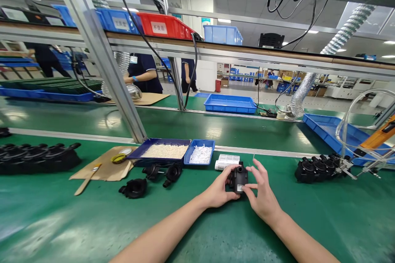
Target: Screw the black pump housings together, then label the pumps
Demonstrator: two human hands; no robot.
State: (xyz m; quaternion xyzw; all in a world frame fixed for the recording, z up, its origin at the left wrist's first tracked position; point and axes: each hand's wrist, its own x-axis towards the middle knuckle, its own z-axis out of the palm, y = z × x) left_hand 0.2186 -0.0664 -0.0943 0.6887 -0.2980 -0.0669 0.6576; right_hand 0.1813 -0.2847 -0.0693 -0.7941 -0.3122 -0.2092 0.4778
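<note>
Upright in my left hand (220, 189) is a black plastic housing (240, 177) with a round port near its top. My left fingers and thumb wrap around its left side. A small white label (240, 188) lies on the housing's front, low down. At the label's right edge, my right hand (261, 191) pinches with thumb and index finger, its other fingers raised and spread. Just behind the housing is a stack of white printed label sheets (227, 161). Whether the label is fully stuck down cannot be seen.
Left of my hands are loose black parts (134, 188), a blue tray of pale pieces (165, 151), a small blue tray of white strips (201, 154), and a brush (88, 179) on cardboard. Black housings (316, 168) stand at right beside a fixture. Co-workers are beyond the frame.
</note>
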